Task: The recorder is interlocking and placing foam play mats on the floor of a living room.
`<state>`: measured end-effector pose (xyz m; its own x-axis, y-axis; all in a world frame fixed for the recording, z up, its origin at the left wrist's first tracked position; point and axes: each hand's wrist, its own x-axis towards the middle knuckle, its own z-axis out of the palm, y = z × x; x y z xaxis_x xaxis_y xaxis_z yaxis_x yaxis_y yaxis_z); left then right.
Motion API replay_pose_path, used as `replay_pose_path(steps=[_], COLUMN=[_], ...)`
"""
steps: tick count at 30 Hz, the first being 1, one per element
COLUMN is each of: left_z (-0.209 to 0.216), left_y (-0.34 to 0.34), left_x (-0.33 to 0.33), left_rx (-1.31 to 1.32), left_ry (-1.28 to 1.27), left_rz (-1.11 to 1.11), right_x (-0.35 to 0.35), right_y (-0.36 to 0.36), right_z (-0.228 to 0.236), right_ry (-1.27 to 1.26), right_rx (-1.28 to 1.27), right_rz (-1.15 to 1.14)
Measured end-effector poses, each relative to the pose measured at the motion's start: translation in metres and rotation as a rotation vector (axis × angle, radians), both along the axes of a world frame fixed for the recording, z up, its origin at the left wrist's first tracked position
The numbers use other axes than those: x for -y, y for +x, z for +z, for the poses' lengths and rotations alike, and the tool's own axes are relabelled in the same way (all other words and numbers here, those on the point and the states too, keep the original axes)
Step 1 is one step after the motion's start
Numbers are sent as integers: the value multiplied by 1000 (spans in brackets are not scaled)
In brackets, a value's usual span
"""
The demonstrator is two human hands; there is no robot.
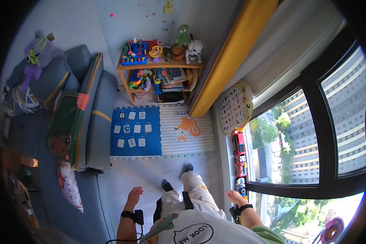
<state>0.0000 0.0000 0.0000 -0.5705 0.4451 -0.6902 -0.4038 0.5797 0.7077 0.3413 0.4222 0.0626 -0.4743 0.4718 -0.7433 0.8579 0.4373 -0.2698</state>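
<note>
My left hand [135,196] hangs in the air over the grey floor, its fingers slightly apart with nothing in them. On the other side, my right hand [236,197] is loosely curled near the window ledge, and no object shows in it. Both wrists wear black bands. Ahead of my feet lies a blue foam mat [150,138] with several white cards [131,116] set in rough rows; some show numerals. Joined to its right is a striped mat [205,142] with an orange animal picture. Neither hand touches the mats or cards.
A wooden shelf [128,68] with toys and books stands against the far wall. A blue-grey sofa [95,140] fills the left, with a patterned cushion [70,189] on it. Toy vehicles [239,162] line the ledge by the window [288,138]. A yellow curtain [232,53] hangs at the right.
</note>
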Motion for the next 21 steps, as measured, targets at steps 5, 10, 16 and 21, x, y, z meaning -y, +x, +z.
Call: replay_pose_path(steps=[5,10,16,21], left_z=[24,-20,-135,-285], left_y=[-21,-54,-71,-102], left_x=[-19,-58,-128,-211], left_rx=[307,286,436,529], left_ry=[136,134,-30,69], left_rz=[570,956,1133,1250], right_x=[-52,-151,-221,-220], right_y=[-63,-148,-284,-358], right_z=[-28,-79,-130,-135], right_ry=[-39,-74,-402,-428], right_rx=[-55,72,-214,-292], right_rz=[330,600,-112,-117])
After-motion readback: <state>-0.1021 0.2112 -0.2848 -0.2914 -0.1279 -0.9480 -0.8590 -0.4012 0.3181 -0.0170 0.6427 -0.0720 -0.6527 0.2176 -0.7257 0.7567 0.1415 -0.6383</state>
